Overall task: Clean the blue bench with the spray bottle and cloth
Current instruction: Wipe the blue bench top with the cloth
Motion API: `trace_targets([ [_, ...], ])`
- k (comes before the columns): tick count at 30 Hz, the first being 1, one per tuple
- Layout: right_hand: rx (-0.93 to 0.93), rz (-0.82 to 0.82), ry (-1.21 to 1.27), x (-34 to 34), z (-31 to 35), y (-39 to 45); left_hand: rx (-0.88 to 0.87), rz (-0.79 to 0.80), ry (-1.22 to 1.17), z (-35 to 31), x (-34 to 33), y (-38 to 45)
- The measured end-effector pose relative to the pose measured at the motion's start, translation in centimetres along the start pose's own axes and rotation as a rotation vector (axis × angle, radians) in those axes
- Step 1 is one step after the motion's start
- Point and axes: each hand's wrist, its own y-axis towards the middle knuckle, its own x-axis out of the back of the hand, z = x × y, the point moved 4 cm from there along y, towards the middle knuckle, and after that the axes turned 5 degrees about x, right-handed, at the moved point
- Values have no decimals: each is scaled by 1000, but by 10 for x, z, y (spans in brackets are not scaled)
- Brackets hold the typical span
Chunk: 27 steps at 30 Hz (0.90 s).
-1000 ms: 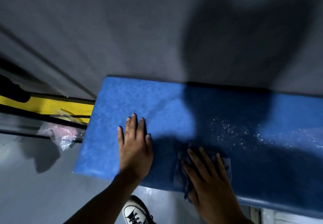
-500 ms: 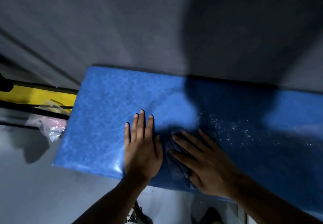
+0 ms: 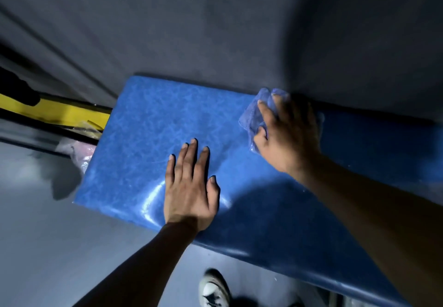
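Both hands are down on the blue bench, well apart from each other. Nearest, a white sneaker stands on the grey floor just below the bench's front edge. Left hand lies flat, palm down, fingers stretched and slightly spread, pressing the padded surface close to its near edge and gripping nothing. Glossy streaks of reflected light curve across the vinyl on either side of that hand. Farther back and to the right, the right hand is pressed down on a crumpled blue cloth, fingers curled over it, at the bench's far edge where it meets the grey wall. Part of the cloth bunches out to the left of and beyond the fingers. Off the bench's left end, a crinkled clear plastic bag lies beside a yellow bar bordered in black.
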Motion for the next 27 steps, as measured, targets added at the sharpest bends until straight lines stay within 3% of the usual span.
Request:
trace_targets([
  [4,-185,54,4,-10,4,-24,2,-3,-2,-1,2,-2],
  [8,-213,86,2,-1,7,-60,5,21,16,-3,4,-2],
  [14,-72,0,60,21,5,-147,-32,95,-32,-10,10,-8],
  [20,10,25,51,29,-4,-238,-364,195,-93,-113,-1,-47],
  [27,328,133,-24,28,-30,-260,-299,200,-52,-137,-8,-52],
])
